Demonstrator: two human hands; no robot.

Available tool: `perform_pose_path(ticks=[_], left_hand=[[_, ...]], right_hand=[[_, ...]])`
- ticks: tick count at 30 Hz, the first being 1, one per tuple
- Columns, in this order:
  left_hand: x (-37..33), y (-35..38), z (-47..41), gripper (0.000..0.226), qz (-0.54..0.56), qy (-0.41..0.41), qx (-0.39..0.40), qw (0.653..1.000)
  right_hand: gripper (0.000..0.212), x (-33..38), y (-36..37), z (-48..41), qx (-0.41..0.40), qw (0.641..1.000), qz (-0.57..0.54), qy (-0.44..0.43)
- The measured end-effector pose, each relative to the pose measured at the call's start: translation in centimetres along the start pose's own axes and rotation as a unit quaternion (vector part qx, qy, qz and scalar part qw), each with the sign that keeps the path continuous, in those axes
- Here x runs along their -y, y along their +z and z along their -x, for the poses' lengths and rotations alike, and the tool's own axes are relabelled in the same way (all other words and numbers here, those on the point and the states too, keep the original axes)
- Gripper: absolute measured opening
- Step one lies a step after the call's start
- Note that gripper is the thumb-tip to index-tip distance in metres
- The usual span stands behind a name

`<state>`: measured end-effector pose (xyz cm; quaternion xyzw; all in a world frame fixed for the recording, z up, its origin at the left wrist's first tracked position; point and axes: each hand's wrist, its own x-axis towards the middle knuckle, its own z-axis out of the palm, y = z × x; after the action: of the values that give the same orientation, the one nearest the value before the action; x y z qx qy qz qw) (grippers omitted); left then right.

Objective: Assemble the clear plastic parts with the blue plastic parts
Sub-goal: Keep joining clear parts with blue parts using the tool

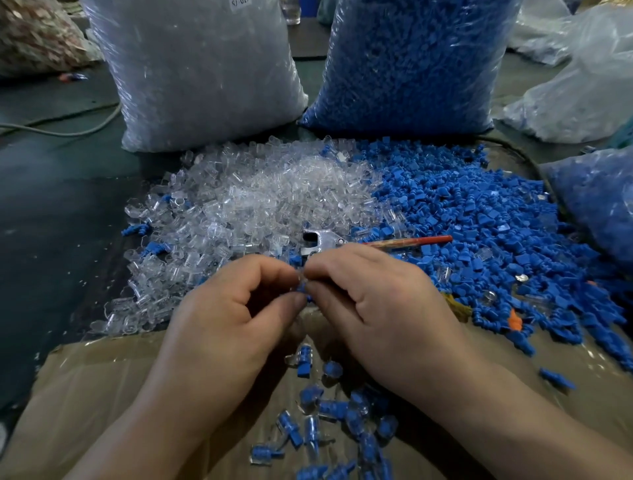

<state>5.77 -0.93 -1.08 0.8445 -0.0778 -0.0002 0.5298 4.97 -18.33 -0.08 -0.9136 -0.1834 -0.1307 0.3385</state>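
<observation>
Left hand (236,308) and right hand (373,301) pinch one blue part (301,287) together near the far edge of the cardboard (102,377).

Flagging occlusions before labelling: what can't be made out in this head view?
Held part, head view: fingers of the left hand and right hand cover it; whether clear and blue are joined cannot be told.
Red-handled tool: near end hidden behind the right hand.
Label on the clear-parts bag: cut off by the top edge.
Nearest assembled pieces: cut off by the bottom edge.
</observation>
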Motion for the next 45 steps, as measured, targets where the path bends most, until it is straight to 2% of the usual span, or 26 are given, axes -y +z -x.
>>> perform_pose_path(ticks=[4, 12, 16, 21, 26, 30, 35, 40, 41, 43, 45], left_hand=[[-0.9, -0.6, 0.2, 0.039, 0.181, -0.063, 0.042, 0.981], [-1.1, -0.8, 0.3, 0.031, 0.244, -0.094, 0.092, 0.961], [-0.8, -1.1, 0.2, 0.032, 0.230, -0.076, 0.095, 0.965], [-0.6, -1.4, 0.3, 0.026, 0.242, -0.081, 0.145, 0.956], [-0.4, -1.3, 0.5, 0.034, 0.121, -0.031, 0.128, 0.984], [-0.3, -1.4, 0.4, 0.033, 0.178, -0.035, 0.141, 0.973], [-0.2, -0.8, 0.4, 0.030, 0.196, -0.050, 0.118, 0.972], [-0.1, -0.3, 0.2, 0.032, 0.200, -0.061, 0.072, 0.975], [-0.1, -0.2, 0.0, 0.036, 0.198, -0.062, 0.058, 0.977], [-0.1, -0.2, -0.1, 0.032, 0.219, -0.069, 0.031, 0.973], [-0.1, -0.3, -0.2, 0.022, 0.248, -0.083, 0.025, 0.965]], right_hand=[[0.019, 0.3, 0.0, 0.1, -0.019, 0.998, -0.034, -0.051], [0.032, 0.8, -0.1, 0.6, -0.036, 0.992, -0.076, -0.096], [0.033, 1.2, -0.1, 0.7, -0.053, 0.989, -0.053, -0.125], [0.030, 1.2, -0.3, 0.9, -0.033, 0.989, -0.018, -0.142], [0.026, 1.3, -0.2, 0.8, 0.011, 0.988, -0.013, -0.153], [0.025, 1.0, -0.4, 0.7, 0.004, 0.987, -0.008, -0.159], [0.028, 0.6, -0.8, 0.7, -0.012, 0.992, -0.019, -0.123], [0.037, 0.6, -1.1, 0.7, 0.002, 0.992, 0.033, -0.119], [0.039, 0.5, -1.4, 0.7, 0.002, 0.992, 0.076, -0.099], [0.053, -0.2, -2.3, 0.6, 0.025, 0.984, 0.179, -0.002], [0.067, -1.2, -3.5, 0.5, 0.091, 0.954, 0.264, 0.106]])
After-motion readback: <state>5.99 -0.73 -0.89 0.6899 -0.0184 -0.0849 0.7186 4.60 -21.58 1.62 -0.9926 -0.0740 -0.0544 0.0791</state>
